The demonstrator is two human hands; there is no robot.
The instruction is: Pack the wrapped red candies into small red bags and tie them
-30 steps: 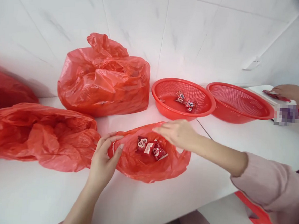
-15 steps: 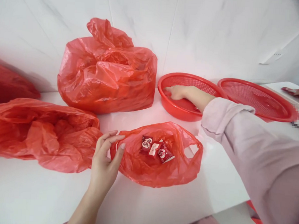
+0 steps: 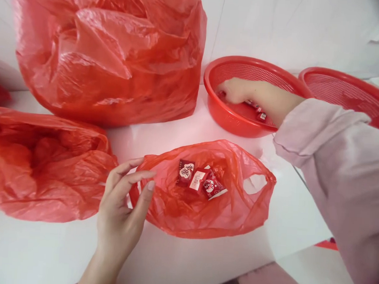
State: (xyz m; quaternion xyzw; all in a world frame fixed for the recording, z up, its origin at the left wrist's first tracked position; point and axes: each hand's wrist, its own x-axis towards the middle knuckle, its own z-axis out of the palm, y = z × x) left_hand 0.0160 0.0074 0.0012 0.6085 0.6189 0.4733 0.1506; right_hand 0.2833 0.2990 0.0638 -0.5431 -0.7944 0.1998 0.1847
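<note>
A red plastic bag (image 3: 184,221) lies with its mouth open on the white table. Inside it rest several small dark-red printed packets (image 3: 186,172). My left hand (image 3: 123,202) is at the bag's left edge, fingers apart and thumb spread, reaching over the rim. My right hand (image 3: 236,90) is down inside a red plastic basket (image 3: 238,123) with perforated walls. Its fingers are curled round a bit of dark red that looks like a small packet; the fingertips are partly hidden. More small red packets (image 3: 261,115) lie in the basket beneath my wrist.
A big, full red plastic bag (image 3: 117,69) stands against the wall at the back left. Another open red bag (image 3: 40,171) lies at the left. A second red perforated basket (image 3: 349,92) sits right of the first. The table (image 3: 169,265) ends at the lower right.
My view has moved closer and tilted down. In the basket, my right hand has gone from outstretched to curled fingers, and more packets show there. My left hand keeps its place at the bag.
</note>
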